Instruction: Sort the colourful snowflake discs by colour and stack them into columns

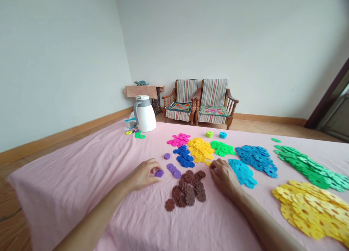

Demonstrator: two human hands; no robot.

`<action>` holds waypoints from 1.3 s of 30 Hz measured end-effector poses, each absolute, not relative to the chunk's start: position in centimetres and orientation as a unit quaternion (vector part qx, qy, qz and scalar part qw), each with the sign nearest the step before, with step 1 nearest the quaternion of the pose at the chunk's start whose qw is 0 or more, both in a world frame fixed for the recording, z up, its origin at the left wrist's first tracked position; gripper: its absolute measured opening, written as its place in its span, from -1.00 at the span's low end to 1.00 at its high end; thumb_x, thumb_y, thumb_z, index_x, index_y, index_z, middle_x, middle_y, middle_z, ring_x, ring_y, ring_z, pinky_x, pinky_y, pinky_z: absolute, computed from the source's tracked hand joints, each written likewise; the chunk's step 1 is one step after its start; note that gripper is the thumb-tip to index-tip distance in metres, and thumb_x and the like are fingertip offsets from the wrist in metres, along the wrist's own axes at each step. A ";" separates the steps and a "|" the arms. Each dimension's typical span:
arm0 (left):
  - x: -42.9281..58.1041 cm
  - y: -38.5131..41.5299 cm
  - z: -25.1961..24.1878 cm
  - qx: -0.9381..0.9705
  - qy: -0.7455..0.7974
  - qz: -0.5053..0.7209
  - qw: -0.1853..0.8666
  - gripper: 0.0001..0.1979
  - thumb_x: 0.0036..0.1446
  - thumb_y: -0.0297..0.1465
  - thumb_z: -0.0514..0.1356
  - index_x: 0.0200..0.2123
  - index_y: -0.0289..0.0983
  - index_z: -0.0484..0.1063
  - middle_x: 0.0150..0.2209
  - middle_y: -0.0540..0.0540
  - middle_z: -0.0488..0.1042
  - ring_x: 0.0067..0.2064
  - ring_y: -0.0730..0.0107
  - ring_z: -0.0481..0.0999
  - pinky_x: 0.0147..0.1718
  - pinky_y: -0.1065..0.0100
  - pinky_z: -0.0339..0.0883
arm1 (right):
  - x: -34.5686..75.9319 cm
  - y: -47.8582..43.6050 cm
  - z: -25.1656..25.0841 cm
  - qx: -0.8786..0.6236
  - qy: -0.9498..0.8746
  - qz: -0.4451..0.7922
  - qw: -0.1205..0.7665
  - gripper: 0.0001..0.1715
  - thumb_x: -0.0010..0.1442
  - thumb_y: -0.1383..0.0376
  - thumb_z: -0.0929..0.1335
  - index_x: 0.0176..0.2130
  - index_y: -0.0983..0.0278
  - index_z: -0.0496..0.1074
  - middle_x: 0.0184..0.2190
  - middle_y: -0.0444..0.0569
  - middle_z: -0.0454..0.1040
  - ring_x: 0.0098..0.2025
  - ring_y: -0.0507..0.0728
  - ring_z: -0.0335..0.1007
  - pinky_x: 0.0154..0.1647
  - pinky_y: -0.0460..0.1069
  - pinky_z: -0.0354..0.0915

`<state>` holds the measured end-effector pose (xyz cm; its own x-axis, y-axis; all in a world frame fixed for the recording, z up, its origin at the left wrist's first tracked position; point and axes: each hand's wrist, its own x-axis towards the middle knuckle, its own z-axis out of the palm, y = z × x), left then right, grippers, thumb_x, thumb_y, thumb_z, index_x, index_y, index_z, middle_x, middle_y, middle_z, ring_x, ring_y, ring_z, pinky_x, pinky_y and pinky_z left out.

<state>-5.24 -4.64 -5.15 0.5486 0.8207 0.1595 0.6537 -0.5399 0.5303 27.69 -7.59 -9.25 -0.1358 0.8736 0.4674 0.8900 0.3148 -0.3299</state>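
Plastic snowflake discs (188, 189) lie sorted by colour in piles on a pink bedsheet (71, 178). My left hand (143, 174) pinches a purple disc (159, 173) at its fingertips, beside a short row of purple discs (173, 170). My right hand (222, 176) rests with curled fingers between the brown pile (189, 188) and a sky-blue pile (242, 173). Its fingertips touch the sheet near a yellow pile (200, 150), and whatever lies under them is hidden.
Farther out lie magenta (178, 140), royal-blue (184, 156), green (222, 148), and larger blue (256, 160) piles. Large green (309, 167) and yellow (311, 209) piles fill the right. A white thermal jug (144, 113) stands at the far edge, with two wooden armchairs (200, 102) beyond.
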 end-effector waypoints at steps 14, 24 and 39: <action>-4.6 -3.5 -5.3 0.802 0.465 0.310 0.210 -0.75 -0.10 -0.45 0.18 -0.26 -0.32 0.42 -0.37 -0.03 0.38 -0.42 0.49 0.36 -0.46 0.49 0.27 | 27.7 -7.7 -9.2 -0.582 -0.755 -0.022 0.301 -0.82 0.12 0.37 0.21 -0.40 0.27 0.39 -0.40 -0.03 0.38 -0.30 0.12 0.27 -0.25 -0.01 0.14; -2.0 2.8 -5.0 0.791 0.451 0.356 0.210 -0.83 -0.12 -0.45 0.19 -0.37 -0.33 0.42 -0.41 -0.03 0.45 -0.42 0.44 0.42 -0.37 0.40 0.34 | 27.8 -7.5 -9.4 -0.580 -0.755 -0.022 0.305 -0.83 0.13 0.36 0.21 -0.39 0.25 0.38 -0.41 -0.04 0.38 -0.31 0.12 0.28 -0.27 -0.01 0.15; -3.0 3.3 -7.6 0.801 0.421 0.357 0.232 -0.77 -0.07 -0.44 0.23 -0.26 -0.32 0.41 -0.30 -0.07 0.48 -0.25 0.38 0.44 -0.17 0.33 0.33 | 27.7 -7.6 -9.2 -0.584 -0.759 -0.001 0.289 -0.82 0.16 0.36 0.19 -0.39 0.25 0.35 -0.39 -0.02 0.37 -0.29 0.13 0.26 -0.23 0.03 0.15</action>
<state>-3.03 3.33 -7.57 0.3911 0.8400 0.3760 0.5092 -0.5378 0.6720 27.71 -7.61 -9.19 -0.1509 0.8850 0.4405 0.8865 0.3183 -0.3358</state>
